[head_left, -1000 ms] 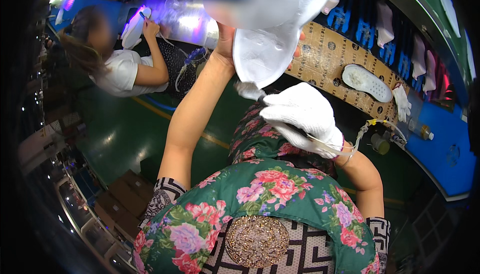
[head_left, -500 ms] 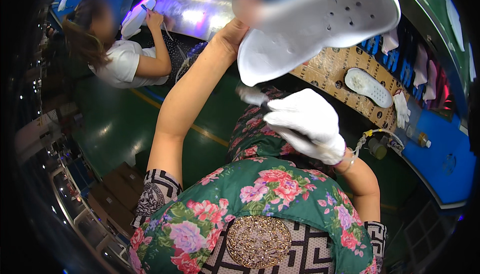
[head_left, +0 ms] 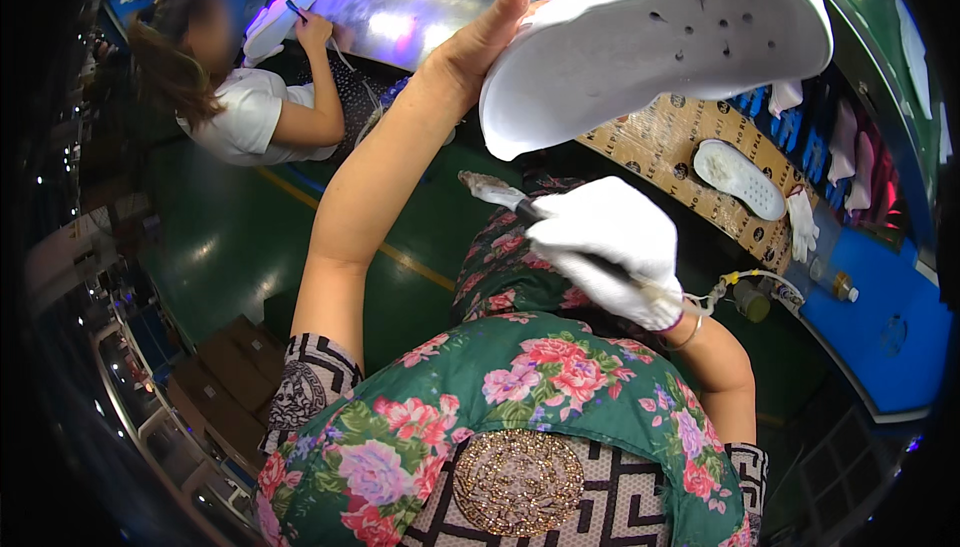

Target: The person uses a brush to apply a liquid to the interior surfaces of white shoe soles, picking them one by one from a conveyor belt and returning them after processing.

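Note:
Raised in front of me is a white shoe sole (head_left: 640,57), its hollow face with several small holes toward me. My left hand (head_left: 485,39), bare, grips its left end, thumb up along the edge and the other fingers hidden behind it. Below it, my right hand (head_left: 605,242) wears a white knit glove and is closed around the dark handle of a brush (head_left: 500,193). The brush's whitish, clumped bristles point left, apart from the sole.
Brown paper (head_left: 655,137) covers the bench at right, bearing another white sole (head_left: 740,179) and a white glove (head_left: 803,225). A small bottle (head_left: 835,280) lies on the blue surface (head_left: 890,347). At left, a co-worker (head_left: 245,107) brushes a sole (head_left: 280,22) beside a metal bench.
The sole has shifted slightly right, and my left thumb now stands clear at its edge. The brush, blurred by motion before, shows sharply; my right hand has barely moved.

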The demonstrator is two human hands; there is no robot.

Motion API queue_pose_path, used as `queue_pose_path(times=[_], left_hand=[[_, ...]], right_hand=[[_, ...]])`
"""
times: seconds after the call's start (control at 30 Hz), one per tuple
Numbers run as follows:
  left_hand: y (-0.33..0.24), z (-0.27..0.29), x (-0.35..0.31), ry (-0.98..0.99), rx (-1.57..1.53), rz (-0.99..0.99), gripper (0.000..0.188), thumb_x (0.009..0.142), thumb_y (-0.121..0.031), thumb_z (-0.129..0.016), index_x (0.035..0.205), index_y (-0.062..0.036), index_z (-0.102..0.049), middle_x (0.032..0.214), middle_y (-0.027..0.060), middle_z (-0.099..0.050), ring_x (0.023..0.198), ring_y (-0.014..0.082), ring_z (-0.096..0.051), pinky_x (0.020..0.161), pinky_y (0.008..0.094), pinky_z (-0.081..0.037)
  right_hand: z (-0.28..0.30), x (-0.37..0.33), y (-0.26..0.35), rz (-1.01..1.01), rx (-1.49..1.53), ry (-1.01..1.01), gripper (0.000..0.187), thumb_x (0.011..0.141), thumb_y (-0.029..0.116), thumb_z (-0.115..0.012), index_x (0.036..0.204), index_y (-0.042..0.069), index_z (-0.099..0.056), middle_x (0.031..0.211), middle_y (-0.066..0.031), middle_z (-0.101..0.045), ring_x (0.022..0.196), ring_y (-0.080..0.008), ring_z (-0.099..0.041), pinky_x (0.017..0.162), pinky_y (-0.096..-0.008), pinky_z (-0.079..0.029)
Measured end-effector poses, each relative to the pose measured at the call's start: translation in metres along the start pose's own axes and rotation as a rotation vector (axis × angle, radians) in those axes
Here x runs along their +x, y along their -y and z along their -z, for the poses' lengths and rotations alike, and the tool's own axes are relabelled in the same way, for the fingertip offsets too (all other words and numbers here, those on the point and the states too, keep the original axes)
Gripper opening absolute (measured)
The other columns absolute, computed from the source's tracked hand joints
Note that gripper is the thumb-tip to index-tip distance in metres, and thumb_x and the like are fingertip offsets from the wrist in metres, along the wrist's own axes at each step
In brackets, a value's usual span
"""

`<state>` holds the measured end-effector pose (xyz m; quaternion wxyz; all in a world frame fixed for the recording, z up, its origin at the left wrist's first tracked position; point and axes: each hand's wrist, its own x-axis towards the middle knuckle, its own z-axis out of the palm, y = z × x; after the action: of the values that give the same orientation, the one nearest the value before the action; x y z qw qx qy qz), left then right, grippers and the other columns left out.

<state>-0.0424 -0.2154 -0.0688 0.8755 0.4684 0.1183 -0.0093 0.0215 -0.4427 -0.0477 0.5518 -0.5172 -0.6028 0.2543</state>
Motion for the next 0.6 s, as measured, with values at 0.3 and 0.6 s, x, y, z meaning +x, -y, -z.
queue_pose_path(times=[0.3, 0.6], left_hand=[[0.005, 0.011, -0.003, -0.033, 0.0, -0.05, 0.125, 0.063, -0.093, -0.049, 0.149, -0.0038, -0.036, 0.145, 0.016, -0.047, 0.132, 0.0245, -0.048, 0.107, 0.041, -0.044], [0.012, 0.016, -0.01, -0.153, -0.08, -0.053, 0.131, 0.056, -0.096, -0.048, 0.152, -0.0082, -0.031, 0.141, 0.0199, -0.05, 0.122, 0.0351, -0.056, 0.102, 0.0494, -0.048]], right_hand=[[0.0, 0.011, -0.002, -0.054, 0.024, -0.08, 0.024, 0.074, 0.0, -0.078, 0.096, 0.008, -0.073, 0.096, -0.0107, -0.072, 0.085, -0.0246, -0.068, 0.076, -0.0341, -0.053], [-0.006, 0.015, -0.005, -0.237, 0.188, -0.056, 0.02, 0.075, 0.002, -0.078, 0.094, 0.008, -0.075, 0.096, -0.0073, -0.073, 0.089, -0.0216, -0.069, 0.081, -0.0321, -0.054]])
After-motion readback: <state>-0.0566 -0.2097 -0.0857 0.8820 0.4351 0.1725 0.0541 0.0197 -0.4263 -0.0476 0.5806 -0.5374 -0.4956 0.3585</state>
